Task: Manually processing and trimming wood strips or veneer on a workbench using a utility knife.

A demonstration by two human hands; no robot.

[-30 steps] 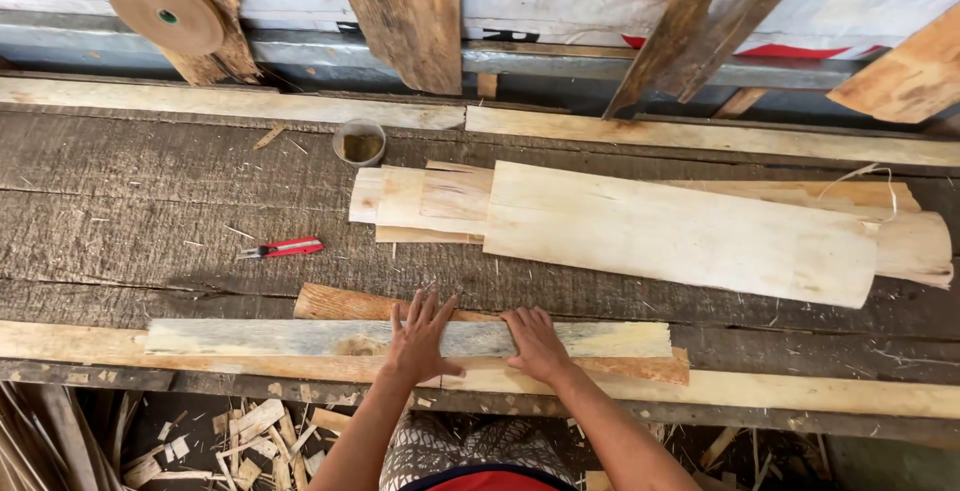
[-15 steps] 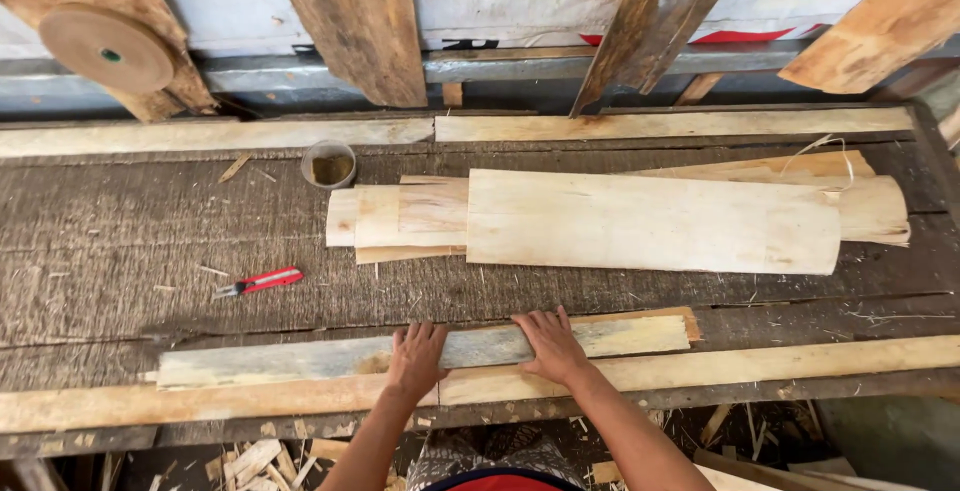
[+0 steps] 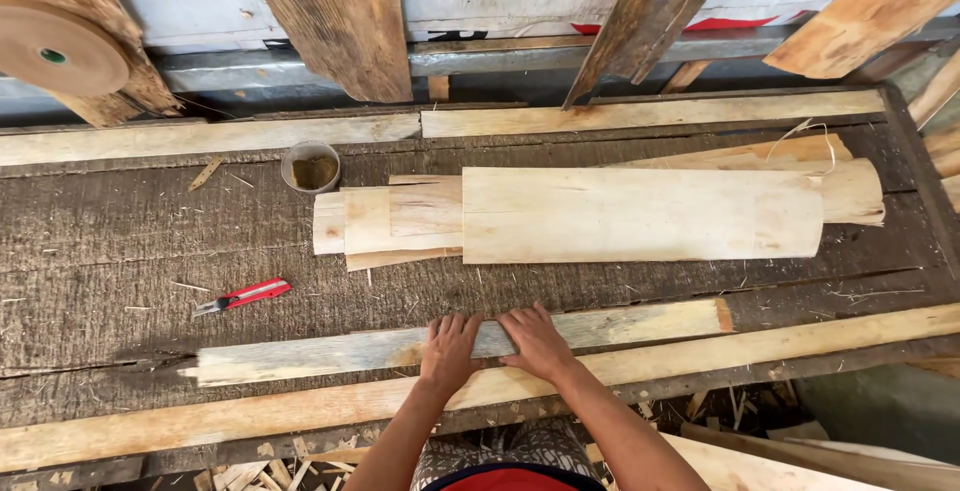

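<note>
Pressing flat on a long grey-weathered wooden strip (image 3: 460, 341), the left hand (image 3: 449, 349) and the right hand (image 3: 537, 341) sit side by side at the lower middle of the frame, fingers spread and palms down; neither hand is curled around anything, both simply rest on the strip's top face. The strip runs from the lower left toward the right of centre, tilted slightly upward to the right, and the hands cover its middle part. Just below it lies a paler wooden batten (image 3: 700, 356) along the near edge of the dark, rough workbench (image 3: 100, 251); its two ends run out of the frame. Both forearms come up from the bottom edge, and the person's body is cut off there.

Above the hands, in the centre, a stack of pale veneer sheets (image 3: 640, 213) lies on the bench, the top sheet hiding most of those beneath. A small round cup (image 3: 311, 167) stands at the stack's upper left; its contents are hard to make out. A red utility knife (image 3: 243, 297) lies at left of centre. A brown paper tape roll (image 3: 55, 49) sits in the upper left corner, partly cut off. Leaning planks (image 3: 330, 21) cross the top edge, their upper ends out of view.
</note>
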